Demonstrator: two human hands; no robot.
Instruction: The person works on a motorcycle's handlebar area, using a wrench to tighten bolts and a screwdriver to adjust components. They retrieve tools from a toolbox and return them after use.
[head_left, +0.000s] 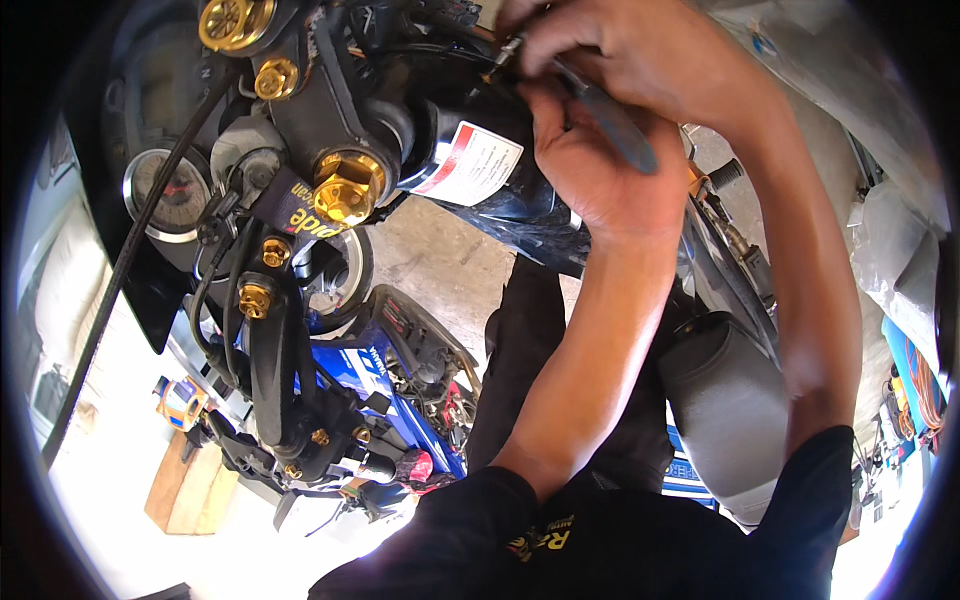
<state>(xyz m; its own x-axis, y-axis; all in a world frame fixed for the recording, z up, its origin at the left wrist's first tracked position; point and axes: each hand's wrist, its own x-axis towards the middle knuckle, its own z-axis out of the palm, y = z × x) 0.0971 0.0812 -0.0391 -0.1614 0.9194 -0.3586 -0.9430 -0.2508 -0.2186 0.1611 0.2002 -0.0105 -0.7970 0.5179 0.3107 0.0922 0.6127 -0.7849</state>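
Observation:
Both hands meet at the top, over the dark body of a motorcycle (500,225). My left hand (610,190) is turned palm up, with a flat, grey-handled tool (615,125) lying across the palm. Its thumb is bent upward, and its fingers are mostly covered by the other hand. Reaching over from the right, my right hand (610,50) has curled fingers, slightly blurred, around a small metal piece (503,58) with a brassy end. What this piece is cannot be made out. Just left of the hands sits a white and red sticker (470,165).
Gold bolts (348,190) top the black fork clamp on the left, beside a round dial (168,195) and a thin black cable (150,220). Beyond stands a blue motorcycle (370,370). A grey seat (725,410) is under my right arm; plastic sheeting (900,260) hangs at the right.

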